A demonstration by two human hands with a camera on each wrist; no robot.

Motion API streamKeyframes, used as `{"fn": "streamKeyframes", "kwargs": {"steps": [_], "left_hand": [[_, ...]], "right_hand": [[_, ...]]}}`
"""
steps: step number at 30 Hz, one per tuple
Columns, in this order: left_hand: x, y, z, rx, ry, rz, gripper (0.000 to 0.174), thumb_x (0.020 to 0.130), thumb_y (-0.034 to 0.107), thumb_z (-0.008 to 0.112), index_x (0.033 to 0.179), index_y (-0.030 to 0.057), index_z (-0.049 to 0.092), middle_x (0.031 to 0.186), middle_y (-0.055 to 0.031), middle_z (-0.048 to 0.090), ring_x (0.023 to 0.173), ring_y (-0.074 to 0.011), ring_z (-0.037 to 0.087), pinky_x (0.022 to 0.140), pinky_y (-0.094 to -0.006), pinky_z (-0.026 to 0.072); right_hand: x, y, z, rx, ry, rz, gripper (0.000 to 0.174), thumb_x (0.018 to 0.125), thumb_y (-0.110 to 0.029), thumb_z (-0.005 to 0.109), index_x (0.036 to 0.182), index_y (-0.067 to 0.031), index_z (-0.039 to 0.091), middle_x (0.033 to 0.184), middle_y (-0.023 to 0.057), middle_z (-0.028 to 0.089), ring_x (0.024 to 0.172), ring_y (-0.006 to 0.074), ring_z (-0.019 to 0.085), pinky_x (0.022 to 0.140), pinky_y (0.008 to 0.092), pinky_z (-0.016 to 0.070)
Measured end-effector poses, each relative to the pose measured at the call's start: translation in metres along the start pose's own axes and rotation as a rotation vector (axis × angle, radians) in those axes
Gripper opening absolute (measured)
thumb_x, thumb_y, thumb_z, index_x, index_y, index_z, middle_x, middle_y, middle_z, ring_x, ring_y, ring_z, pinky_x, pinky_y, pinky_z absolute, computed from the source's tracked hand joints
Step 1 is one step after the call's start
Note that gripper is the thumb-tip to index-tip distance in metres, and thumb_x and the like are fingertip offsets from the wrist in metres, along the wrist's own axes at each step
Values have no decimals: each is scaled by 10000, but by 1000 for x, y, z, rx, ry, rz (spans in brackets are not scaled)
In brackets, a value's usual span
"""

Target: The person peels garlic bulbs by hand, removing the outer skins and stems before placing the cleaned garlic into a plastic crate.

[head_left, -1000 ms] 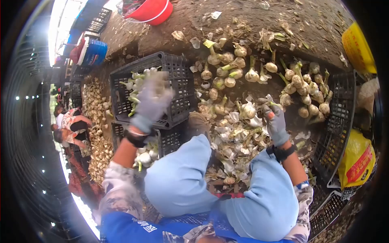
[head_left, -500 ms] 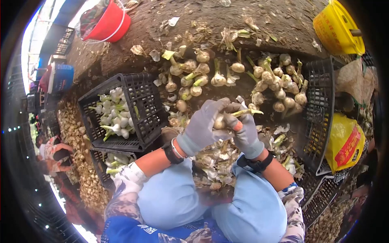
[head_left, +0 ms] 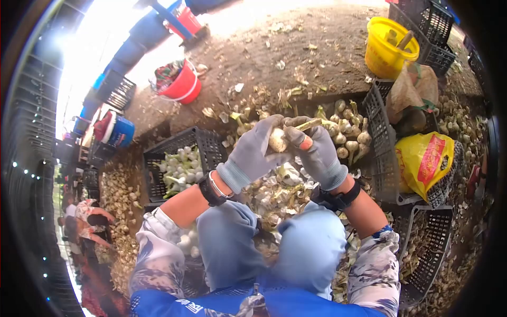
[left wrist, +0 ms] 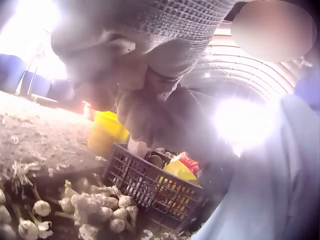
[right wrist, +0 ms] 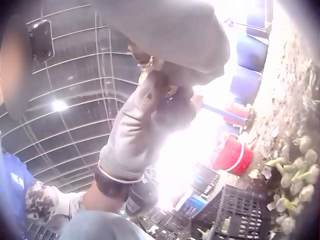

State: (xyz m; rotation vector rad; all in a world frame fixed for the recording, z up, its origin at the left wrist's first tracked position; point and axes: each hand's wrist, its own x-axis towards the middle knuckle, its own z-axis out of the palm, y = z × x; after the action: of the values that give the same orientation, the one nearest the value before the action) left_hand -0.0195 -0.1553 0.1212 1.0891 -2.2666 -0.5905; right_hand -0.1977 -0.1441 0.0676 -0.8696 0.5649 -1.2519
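Note:
Both gloved hands meet over the lap around one garlic bulb. My left hand grips the bulb from its left side. On the right, my right hand holds the same garlic near its neck, with the orange-tipped thumb pressed close to the bulb. The garlic's stem points up and right past the right fingers. In the right wrist view the left glove is seen against the light, and the garlic is mostly covered by the hands.
A black crate with white garlic stands at left. Unpeeled garlic bulbs lie ahead, and loose skins pile between the knees. At right are another crate, a yellow bag and a yellow bucket. A red bucket stands farther off.
The left hand came from over the left crate to meet the right hand at the garlic. Both hands still hold it, and the head view has tilted up.

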Motion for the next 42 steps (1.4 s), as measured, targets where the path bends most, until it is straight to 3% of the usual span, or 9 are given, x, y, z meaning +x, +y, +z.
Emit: {"fn": "streamKeyframes", "kwargs": {"steps": [10,17,19,23,29,33,38,41,42], "left_hand": [[-18,96,-16,-253,21,-74,690,738,198,868,1274,-26,495,982,-84,650,849,-110,603,800,-281,514],[17,38,-12,-114,180,233,633,733,216,840,1234,35,498,940,-182,648,855,-339,683,741,-404,548],[34,6,0,-155,150,167,551,744,234,806,1130,-7,497,919,-210,627,819,-382,655,722,-430,532],[75,-41,-9,-176,-288,-129,616,761,315,811,1185,0,493,980,-239,639,925,-401,650,833,-436,516],[87,-129,40,-694,-235,-62,587,822,292,785,1263,28,503,933,-100,697,853,-138,671,769,-305,545],[52,-174,108,-1373,-376,-460,545,914,238,683,1350,3,457,1025,-28,606,907,-80,578,777,-232,481],[0,-198,169,-1943,-479,-640,570,978,477,476,1268,-10,528,660,-53,546,458,-139,449,417,-271,323],[-13,-197,187,-1947,-471,-814,585,970,505,470,1254,-3,536,735,-76,573,496,-156,468,429,-277,319],[-12,-196,190,-1848,-452,-804,580,930,478,586,1253,-2,535,927,-100,615,693,-183,591,553,-288,461]], "right_hand": [[-66,-60,27,95,9,-129,165,888,-138,724,973,3,714,904,55,717,800,100,660,720,243,533],[-25,-60,26,-135,8,-145,287,983,-255,608,1141,-15,622,1036,57,668,877,94,631,766,247,513],[-6,-47,-5,-1055,8,-389,294,997,-121,532,1245,15,609,1061,70,675,933,180,644,828,279,494],[37,-7,-35,259,22,50,357,997,-119,535,1329,15,533,1308,137,588,1150,220,606,1024,357,459],[75,43,-61,-41,303,-4,215,955,-94,615,1138,17,631,1066,83,679,916,145,653,808,275,530],[72,101,-84,-106,381,1,209,933,-66,648,1119,24,681,1071,72,687,927,108,630,814,249,511],[47,128,-115,-799,172,-126,334,836,-111,709,1149,3,678,1084,118,686,969,188,641,874,280,494],[30,149,-121,-706,351,9,339,815,-54,668,1151,-13,681,1090,133,688,1004,193,646,880,300,508],[27,160,-119,-570,479,93,350,799,-36,658,1148,-17,685,1090,138,687,1011,200,647,881,307,510]]}}
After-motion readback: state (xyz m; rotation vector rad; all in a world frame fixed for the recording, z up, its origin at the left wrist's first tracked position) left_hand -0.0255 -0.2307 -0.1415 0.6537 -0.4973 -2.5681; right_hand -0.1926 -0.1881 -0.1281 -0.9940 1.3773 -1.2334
